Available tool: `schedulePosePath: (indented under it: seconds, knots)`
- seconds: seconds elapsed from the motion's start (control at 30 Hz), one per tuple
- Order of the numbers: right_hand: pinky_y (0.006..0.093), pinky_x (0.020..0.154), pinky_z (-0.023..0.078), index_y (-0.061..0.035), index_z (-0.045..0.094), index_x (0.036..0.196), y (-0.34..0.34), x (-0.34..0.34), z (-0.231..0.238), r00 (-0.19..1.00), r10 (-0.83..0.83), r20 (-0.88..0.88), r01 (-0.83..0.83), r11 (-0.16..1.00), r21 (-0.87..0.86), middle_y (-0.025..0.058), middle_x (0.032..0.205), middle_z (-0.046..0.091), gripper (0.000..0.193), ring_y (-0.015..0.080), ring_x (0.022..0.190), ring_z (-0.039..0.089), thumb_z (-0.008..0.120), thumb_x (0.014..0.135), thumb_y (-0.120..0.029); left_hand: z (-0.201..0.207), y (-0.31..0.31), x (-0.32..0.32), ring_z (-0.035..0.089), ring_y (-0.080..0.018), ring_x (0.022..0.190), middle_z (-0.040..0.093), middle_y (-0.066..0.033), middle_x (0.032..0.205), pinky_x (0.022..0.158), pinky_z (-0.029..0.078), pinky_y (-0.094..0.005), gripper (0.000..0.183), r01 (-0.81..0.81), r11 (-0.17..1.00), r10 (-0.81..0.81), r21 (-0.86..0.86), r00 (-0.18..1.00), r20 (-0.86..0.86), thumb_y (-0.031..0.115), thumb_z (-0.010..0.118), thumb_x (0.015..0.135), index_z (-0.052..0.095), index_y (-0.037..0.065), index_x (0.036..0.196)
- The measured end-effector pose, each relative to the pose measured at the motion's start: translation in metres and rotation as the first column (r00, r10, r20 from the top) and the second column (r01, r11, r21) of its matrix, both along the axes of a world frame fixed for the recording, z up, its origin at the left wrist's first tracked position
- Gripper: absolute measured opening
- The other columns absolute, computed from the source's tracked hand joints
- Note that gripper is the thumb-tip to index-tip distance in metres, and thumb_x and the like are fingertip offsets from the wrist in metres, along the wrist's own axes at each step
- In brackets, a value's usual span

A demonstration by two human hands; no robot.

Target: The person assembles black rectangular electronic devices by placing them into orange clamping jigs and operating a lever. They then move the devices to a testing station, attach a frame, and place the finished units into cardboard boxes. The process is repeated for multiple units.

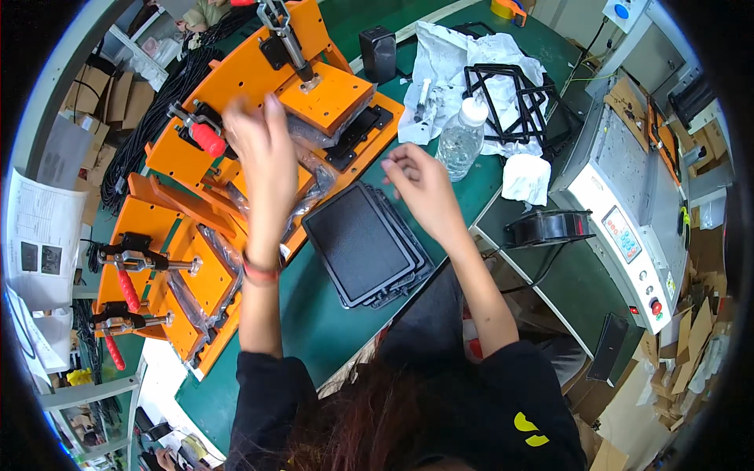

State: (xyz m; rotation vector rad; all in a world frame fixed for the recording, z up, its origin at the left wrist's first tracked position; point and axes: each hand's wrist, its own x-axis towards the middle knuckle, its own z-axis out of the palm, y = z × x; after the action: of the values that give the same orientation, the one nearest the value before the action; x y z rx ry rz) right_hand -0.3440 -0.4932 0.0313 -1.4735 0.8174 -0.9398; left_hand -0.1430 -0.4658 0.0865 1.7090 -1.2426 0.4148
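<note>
My left hand (263, 153) is raised over the orange fixture (212, 67), its thumb apart from fingers that are blurred by motion. Just left of it is the red handle (208, 140) of a toggle clamp, which it does not appear to grip. An orange pressing block (326, 98) sits under another clamp, beside a black part (361, 137) on the fixture's base. My right hand (420, 184), with fingers curled in and nothing visible in them, hovers near a stack of black rectangular panels (361, 245). A clear bottle with a white cap (459, 145) stands beyond that hand.
A second orange fixture (161, 294) with red-handled clamps stands at the left. Black frames (510, 102) lie on crumpled white sheets at the back. A small black fan (550, 228) and a white machine with a control panel (620, 231) are on the right.
</note>
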Motion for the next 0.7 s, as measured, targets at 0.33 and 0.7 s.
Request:
schedulePosePath:
  seconds: [0.33,0.7]
  knots:
    - [0.0206,0.052,0.042,0.0019,0.055,0.090,0.096,-0.043,0.027,0.998,0.059,0.030,-0.057,0.997,-0.059,0.0040,0.069,0.059,0.011,0.0065,0.062,0.057,0.058,0.088,-0.009,0.123,-0.094,0.022,0.054,-0.0291,0.108,0.058,-0.0213,0.111,0.090,0.043,-0.0357,0.060,0.262,0.879,-0.439,-0.398,0.771,-0.462,0.046,0.025,0.098,0.041,-0.004,0.127]
    - [0.0280,0.052,0.045,-0.0009,0.056,0.093,0.134,-0.118,0.012,0.995,-0.093,0.020,0.096,0.981,-0.168,0.0085,0.070,0.061,0.013,0.0136,0.057,0.058,0.059,0.087,-0.012,0.054,-0.147,0.043,0.060,-0.0312,0.091,0.059,-0.0164,0.105,0.073,0.049,-0.0408,0.043,-0.045,0.891,-0.372,0.451,0.496,0.785,0.016,0.050,0.088,0.045,0.008,0.130]
